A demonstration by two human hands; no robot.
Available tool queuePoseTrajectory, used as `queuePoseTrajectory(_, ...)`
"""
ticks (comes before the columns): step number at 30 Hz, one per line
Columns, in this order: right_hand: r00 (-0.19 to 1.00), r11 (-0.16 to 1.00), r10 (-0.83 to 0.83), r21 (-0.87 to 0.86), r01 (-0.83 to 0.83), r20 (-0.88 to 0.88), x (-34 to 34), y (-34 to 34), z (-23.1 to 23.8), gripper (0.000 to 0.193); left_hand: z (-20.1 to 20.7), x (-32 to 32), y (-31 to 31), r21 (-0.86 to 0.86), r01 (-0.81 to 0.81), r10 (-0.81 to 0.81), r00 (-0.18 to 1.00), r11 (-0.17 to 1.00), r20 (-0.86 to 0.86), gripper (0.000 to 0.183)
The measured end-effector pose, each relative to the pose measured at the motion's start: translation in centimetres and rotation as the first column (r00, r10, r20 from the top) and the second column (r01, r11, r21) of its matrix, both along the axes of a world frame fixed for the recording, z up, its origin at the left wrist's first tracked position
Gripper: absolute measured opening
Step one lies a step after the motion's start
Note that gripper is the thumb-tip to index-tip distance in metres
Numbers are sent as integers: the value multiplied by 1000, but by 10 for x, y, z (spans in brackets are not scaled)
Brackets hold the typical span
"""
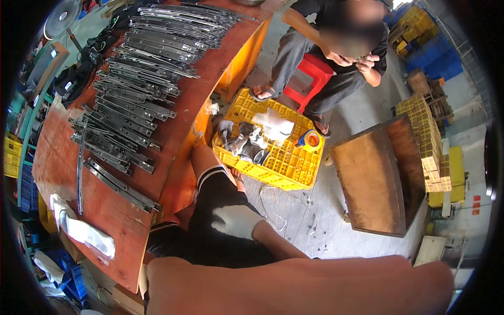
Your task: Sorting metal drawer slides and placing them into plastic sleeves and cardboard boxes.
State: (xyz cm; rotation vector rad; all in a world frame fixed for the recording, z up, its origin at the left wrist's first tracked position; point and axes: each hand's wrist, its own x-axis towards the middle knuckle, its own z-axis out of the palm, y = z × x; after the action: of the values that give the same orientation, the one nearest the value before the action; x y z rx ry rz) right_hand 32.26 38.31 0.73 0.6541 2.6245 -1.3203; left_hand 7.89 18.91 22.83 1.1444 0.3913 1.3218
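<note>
My right hand (236, 221), in a white glove, lies on my dark-clad thigh with its fingers stretched out. It holds nothing. My left hand is out of sight. To the left, the reddish-brown table (126, 257) carries a long row of narrow metal strips (136, 86) with holes, laid side by side and partly overlapping. Nearest to me on the table are a few separate strips (122, 185), one of them set apart lengthwise. A clear plastic bag (86, 231) lies by the table's near left corner.
An upturned yellow crate (286, 182) holds crumpled gloves (244, 140), a white plastic bag (274, 126) and a round blue-yellow roll (311, 140). Behind it, another person sits on a red stool (315, 79), handling something small. A brown wooden box (367, 178) stands to the right.
</note>
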Motion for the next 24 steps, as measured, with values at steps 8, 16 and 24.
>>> queuePoseTrajectory(8, 999, 999, 15, 47, -17, 38, -6, 17, 3, 38, 19, 84, 159, 137, 16, -24, 998, 990, 63, 12)
queuePoseTrajectory(16, 991, 992, 123, 11, -124, 47, -28, 17, 35, 32, 15, 101, 186, 363, 19, -76, 987, 932, 142, 14)
queuePoseTrajectory(24, 975, 974, 222, -35, -223, -28, -67, -23, -10, 46, -165, 87, -68, -47, -958, 361, 151, 282, -920, 19)
